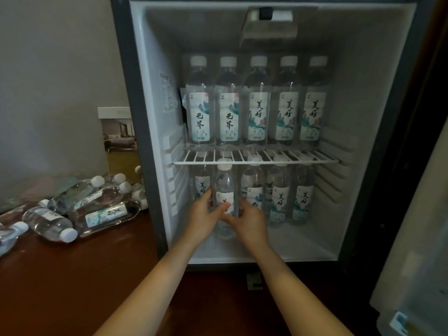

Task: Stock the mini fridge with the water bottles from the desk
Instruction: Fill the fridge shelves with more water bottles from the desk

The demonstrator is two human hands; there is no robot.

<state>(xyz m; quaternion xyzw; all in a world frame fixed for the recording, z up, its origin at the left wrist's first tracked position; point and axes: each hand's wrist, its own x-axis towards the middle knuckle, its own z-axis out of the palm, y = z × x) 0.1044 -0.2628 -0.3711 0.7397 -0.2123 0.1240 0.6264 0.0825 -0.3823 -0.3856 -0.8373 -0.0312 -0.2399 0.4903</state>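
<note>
Dark wood of the desk (72, 275) runs under my forearms to the open mini fridge (155, 93), where both hands are in the lower compartment. My left hand (202, 212) curls round the left side of a water bottle (225, 187). My right hand (247, 220) grips its right side, thumb across the label. Both hold it narrowly, and it stands upright on the fridge floor between my palms. Its white cap sits just under the wire shelf (254, 157) above my hands, so I judge that lifting it would knock the cap on the wires. Just behind and to the right of my fingers stands the back row (278, 195), packed close. Pushing hard or at an angle could tip a neighbour and topple the line. If I let go before the base sits flat, the bottle may fall out toward me. Above the shelf a top row (257, 103) of five stands shoulder to shoulder, and a jolt to the wires could shake it. Well to the left of my left hand, loose bottles (97, 204) lie heaped on their sides on the desk, and they look ready to roll if my arm brushes them. Past them a picture (118, 141) leans against the plain pale wall (48, 69). To the right of my right hand, the fridge door (412, 238) stands open.
</note>
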